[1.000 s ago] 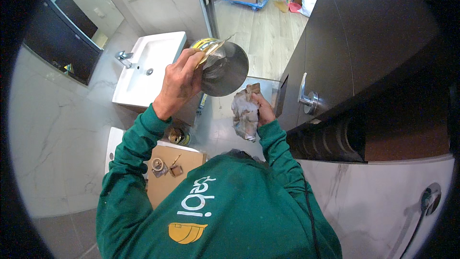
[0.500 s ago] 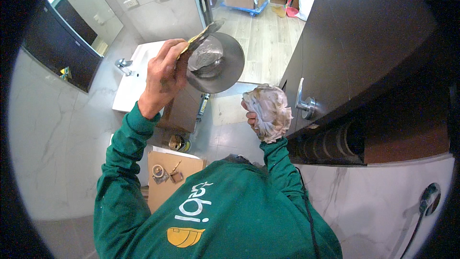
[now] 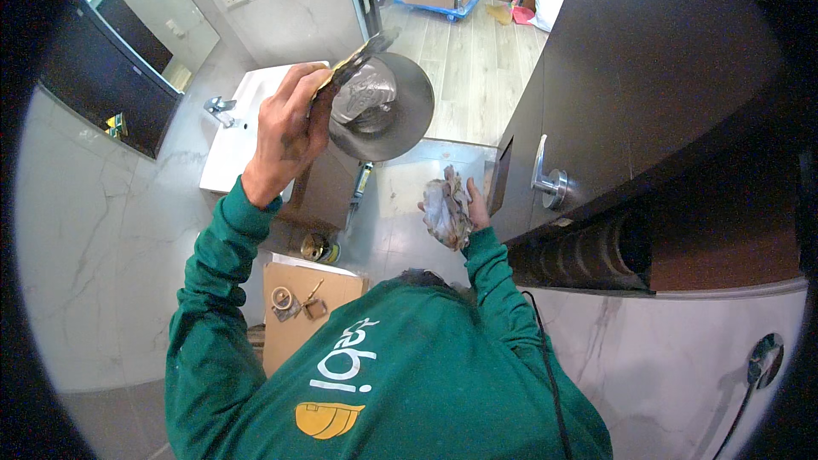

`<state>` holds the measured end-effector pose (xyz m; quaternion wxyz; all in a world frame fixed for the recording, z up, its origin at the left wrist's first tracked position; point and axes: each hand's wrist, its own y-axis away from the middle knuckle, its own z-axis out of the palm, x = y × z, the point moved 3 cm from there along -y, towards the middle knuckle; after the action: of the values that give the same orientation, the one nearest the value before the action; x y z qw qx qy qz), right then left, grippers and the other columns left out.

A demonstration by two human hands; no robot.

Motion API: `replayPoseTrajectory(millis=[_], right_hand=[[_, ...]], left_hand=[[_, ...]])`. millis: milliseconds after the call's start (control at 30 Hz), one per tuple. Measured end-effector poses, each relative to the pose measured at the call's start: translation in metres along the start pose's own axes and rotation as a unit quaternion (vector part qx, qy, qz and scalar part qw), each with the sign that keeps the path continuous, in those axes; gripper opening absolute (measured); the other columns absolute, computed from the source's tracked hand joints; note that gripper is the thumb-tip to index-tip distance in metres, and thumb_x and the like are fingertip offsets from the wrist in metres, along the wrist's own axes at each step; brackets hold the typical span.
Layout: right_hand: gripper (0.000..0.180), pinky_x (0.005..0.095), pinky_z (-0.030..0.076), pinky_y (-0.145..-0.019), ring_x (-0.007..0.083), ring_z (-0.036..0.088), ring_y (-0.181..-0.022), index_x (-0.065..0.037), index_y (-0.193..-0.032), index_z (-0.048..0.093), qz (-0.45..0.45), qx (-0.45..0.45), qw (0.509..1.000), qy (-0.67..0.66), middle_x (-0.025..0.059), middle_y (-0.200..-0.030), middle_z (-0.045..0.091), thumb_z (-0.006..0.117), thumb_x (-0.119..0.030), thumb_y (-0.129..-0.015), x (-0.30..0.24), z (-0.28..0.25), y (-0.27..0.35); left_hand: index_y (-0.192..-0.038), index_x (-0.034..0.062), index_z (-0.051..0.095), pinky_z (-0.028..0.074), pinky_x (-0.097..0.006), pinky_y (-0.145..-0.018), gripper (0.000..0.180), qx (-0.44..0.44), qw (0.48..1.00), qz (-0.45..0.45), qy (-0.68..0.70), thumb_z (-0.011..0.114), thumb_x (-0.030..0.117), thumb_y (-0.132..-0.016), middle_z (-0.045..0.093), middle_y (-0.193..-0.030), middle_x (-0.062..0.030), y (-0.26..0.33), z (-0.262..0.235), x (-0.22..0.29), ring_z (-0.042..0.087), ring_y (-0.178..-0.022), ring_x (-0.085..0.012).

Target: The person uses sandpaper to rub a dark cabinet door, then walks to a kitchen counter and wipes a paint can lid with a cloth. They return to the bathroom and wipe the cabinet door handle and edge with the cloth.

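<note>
The left hand [image 3: 288, 119] is raised, fingers gripping one can [image 3: 407, 123]; the right hand [image 3: 479, 206], lower, grips one crumpled rag [image 3: 445, 211].

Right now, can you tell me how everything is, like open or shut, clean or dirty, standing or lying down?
Left hand: raised, closed on the metal can
Metal can: held up, open
Right hand: holding the crumpled wad
Crumpled wad: creased, stained
Dark door: open
Faucet: no water seen running
Tape roll: lying flat on cardboard
Smaller-looking can: standing upright
</note>
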<state>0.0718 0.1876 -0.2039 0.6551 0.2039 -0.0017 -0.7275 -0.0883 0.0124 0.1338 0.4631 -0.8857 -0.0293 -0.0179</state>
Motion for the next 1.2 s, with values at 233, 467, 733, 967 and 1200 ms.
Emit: replayPoseTrajectory(millis=[233, 467, 733, 967, 1200], right_hand=[[0.08, 0.0664, 0.054, -0.079, 0.0574, 0.053, -0.112, -0.006, -0.15, 0.03, 0.041, -0.168, 0.982, -0.077, 0.03, -0.142, 0.042, 0.042, -0.062, -0.094, -0.013, 0.118, 0.055], [0.099, 0.0428, 0.043, -0.104, 0.0327, 0.053, -0.126, 0.002, -0.145, 0.035, -0.11, -0.328, 0.923, 0.166, 0.0214, -0.139, 0.05, 0.08, -0.011, -0.058, -0.021, 0.239, 0.175], [0.059, 0.0411, 0.06, -0.08, 0.0324, 0.066, -0.101, -0.001, -0.142, 0.04, -0.077, -0.005, 0.992, 0.1, 0.0207, -0.129, 0.057, 0.047, -0.041, -0.099, -0.023, 0.132, 0.071], [0.081, 0.0529, 0.053, -0.095, 0.0473, 0.052, -0.122, 0.007, -0.146, 0.032, -0.014, -0.097, 0.993, -0.065, 0.0301, -0.139, 0.048, 0.062, -0.035, -0.084, -0.006, 0.07, 0.053], [0.054, 0.048, 0.053, -0.098, 0.0339, 0.066, -0.108, 0.005, -0.131, 0.052, -0.053, 0.102, 0.993, 0.04, 0.0211, -0.122, 0.064, 0.054, -0.015, -0.081, -0.021, 0.068, 0.057]], left_hand=[[-0.105, 0.0005, 0.06, 0.054, -0.038, -0.063, 0.025, 0.002, 1.0, -0.01, 0.0, 0.064, -0.009, -0.083, 0.065, -0.1, -0.0171, 0.007, 0.004, -0.013, 0.067, -0.078, -0.0343], [-0.106, 0.0007, 0.061, 0.054, -0.037, -0.069, 0.026, -0.003, 1.0, -0.015, -0.021, 0.064, -0.009, -0.082, 0.066, -0.099, -0.0176, 0.012, -0.005, -0.026, 0.067, -0.083, -0.033], [-0.104, 0.0006, 0.06, 0.053, -0.037, -0.066, 0.019, 0.023, 0.999, -0.034, -0.032, 0.063, -0.005, -0.086, 0.065, -0.097, -0.0173, 0.014, -0.02, -0.034, 0.066, -0.078, -0.0339], [-0.103, -0.0002, 0.06, 0.053, -0.037, -0.062, 0.02, 0.025, 0.997, -0.039, -0.056, 0.063, -0.007, -0.084, 0.065, -0.095, -0.018, 0.021, -0.032, -0.041, 0.066, -0.075, -0.0335], [-0.104, 0.0006, 0.06, 0.053, -0.036, -0.06, 0.019, 0.031, 0.996, -0.061, -0.054, 0.065, -0.003, -0.086, 0.065, -0.097, -0.0171, 0.032, -0.031, -0.043, 0.067, -0.074, -0.0318]])
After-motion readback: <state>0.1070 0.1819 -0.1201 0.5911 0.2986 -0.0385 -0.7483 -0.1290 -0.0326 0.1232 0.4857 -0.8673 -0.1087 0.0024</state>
